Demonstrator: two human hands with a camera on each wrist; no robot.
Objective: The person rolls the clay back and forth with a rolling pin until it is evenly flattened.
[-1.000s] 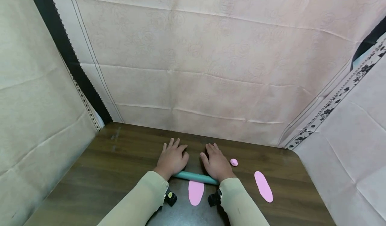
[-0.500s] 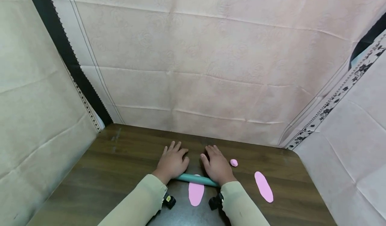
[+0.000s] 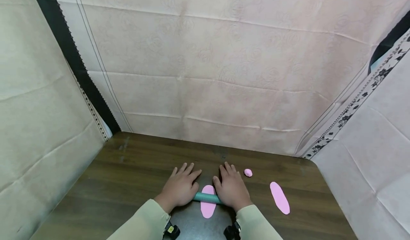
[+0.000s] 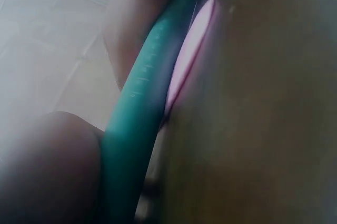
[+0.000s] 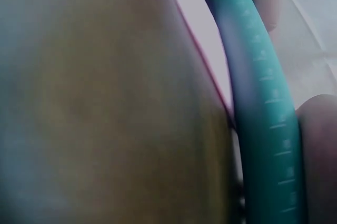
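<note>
A green rolling pin (image 3: 206, 197) with printed scale marks lies across a flat pink oval of dough-like material (image 3: 208, 210). My left hand (image 3: 180, 187) rests on the pin's left part, fingers stretched forward. On its right part lies my right hand (image 3: 234, 188), its fingers straight too. Both hands hide the pin's ends. From the left wrist, the pin (image 4: 138, 103) is seen pressed close against the thin pink oval (image 4: 190, 50). The right wrist view also has the pin (image 5: 266, 92) alongside the pink sheet (image 5: 204, 29).
To the right on the brown wooden table (image 3: 134, 172) lies a second flat pink oval (image 3: 280, 198). A small pink ball (image 3: 248, 172) sits beyond my right hand. Pale cloth (image 3: 205, 69) hangs behind the table and at both sides.
Both hands and the rolling pin have moved back toward my body. The far end of the pink oval now shows beyond the pin. The other pink pieces have stayed put.
</note>
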